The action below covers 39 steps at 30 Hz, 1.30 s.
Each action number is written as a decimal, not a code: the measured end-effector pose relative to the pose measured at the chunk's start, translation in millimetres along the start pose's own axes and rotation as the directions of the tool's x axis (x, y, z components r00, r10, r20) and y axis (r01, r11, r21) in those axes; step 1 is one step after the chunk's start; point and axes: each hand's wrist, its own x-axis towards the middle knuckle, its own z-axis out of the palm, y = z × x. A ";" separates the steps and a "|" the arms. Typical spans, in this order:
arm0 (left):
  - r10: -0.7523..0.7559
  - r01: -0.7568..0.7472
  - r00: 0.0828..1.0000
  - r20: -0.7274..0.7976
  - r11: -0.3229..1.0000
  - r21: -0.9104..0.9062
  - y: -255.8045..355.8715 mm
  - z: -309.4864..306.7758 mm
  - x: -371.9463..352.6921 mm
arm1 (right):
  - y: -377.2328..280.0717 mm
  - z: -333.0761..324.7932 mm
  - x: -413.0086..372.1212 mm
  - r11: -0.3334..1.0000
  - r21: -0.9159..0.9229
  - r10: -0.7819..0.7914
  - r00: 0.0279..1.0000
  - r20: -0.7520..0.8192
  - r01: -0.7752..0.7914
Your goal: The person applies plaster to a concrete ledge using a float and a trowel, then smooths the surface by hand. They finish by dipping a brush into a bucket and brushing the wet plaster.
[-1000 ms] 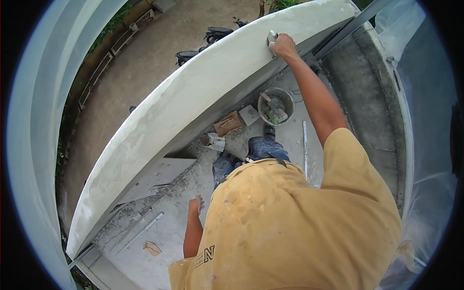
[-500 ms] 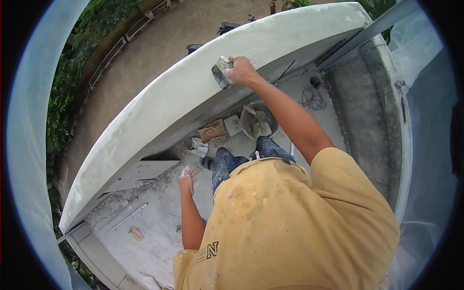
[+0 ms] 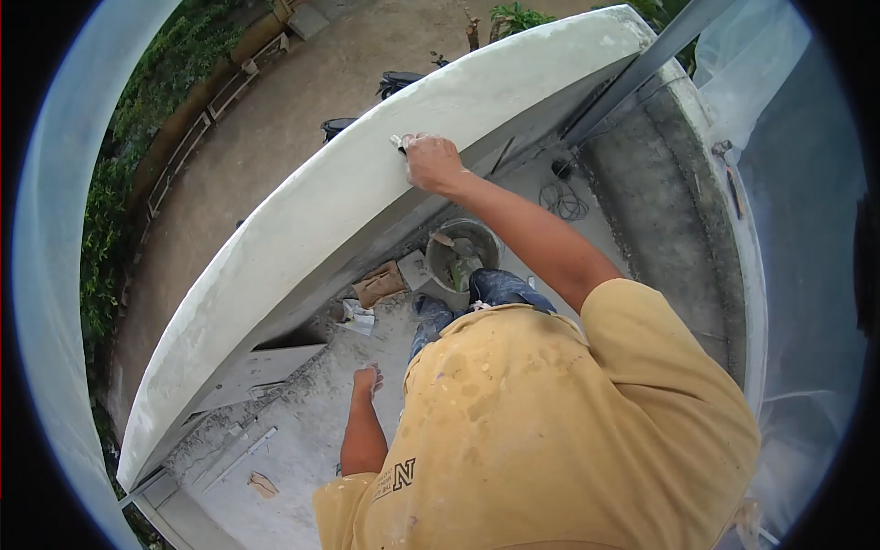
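Note:
My right hand point(image 3: 434, 165) is closed round a plaster-smeared trowel point(image 3: 398, 143), held against the face of the curved white parapet wall point(image 3: 302, 215). Most of the trowel is hidden behind the hand; only its pale end shows. Down by my left thigh hangs my left hand point(image 3: 368, 378), whitened with plaster and holding nothing, its fingers loosely apart. It touches nothing. The wall's surface looks smooth and damp, with patchier areas toward its lower left end.
A bucket point(image 3: 465, 255) with tools in it stands at my feet, beside brown paper point(image 3: 379, 285). Coiled cable point(image 3: 563, 200) lies on the floor. A metal post point(image 3: 646, 69) crosses the wall's right end. Plastic sheeting point(image 3: 761, 55) hangs alongside. Beyond the wall is lower ground with motorbikes point(image 3: 397, 83).
My right hand has turned over with the trowel, so its broad face no longer shows. My left hand has dropped lower. The view has shifted slightly.

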 end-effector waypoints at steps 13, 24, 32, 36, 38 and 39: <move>0.361 -0.352 0.932 -0.028 0.885 -0.304 207.7 122.7 -62.0 | 166.2 -48.2 51.4 0.918 0.335 0.168 0.973 0.159 -0.213; 0.112 -0.114 0.991 0.069 0.993 0.029 183.8 319.5 -115.4 | 640.4 -257.8 116.9 0.817 -0.160 0.519 0.827 -0.215 -0.554; 0.144 -0.141 0.990 -0.007 0.955 -0.260 260.6 356.8 -110.6 | 533.6 -185.6 107.3 0.945 -0.253 0.173 0.974 -0.147 -0.206; 0.115 -0.116 0.993 -0.017 0.962 -0.246 276.8 359.0 -98.0 | 469.3 -191.3 100.2 0.991 0.092 0.098 0.995 -0.033 -0.095; 0.130 -0.132 0.991 -0.025 0.955 -0.264 290.5 362.3 -101.7 | 497.9 -202.9 120.8 0.945 0.276 0.182 0.983 -0.007 -0.173; 0.147 -0.149 0.989 -0.029 0.948 -0.282 295.5 364.2 -103.9 | 526.4 -210.1 129.7 0.927 0.259 0.286 0.958 -0.019 -0.272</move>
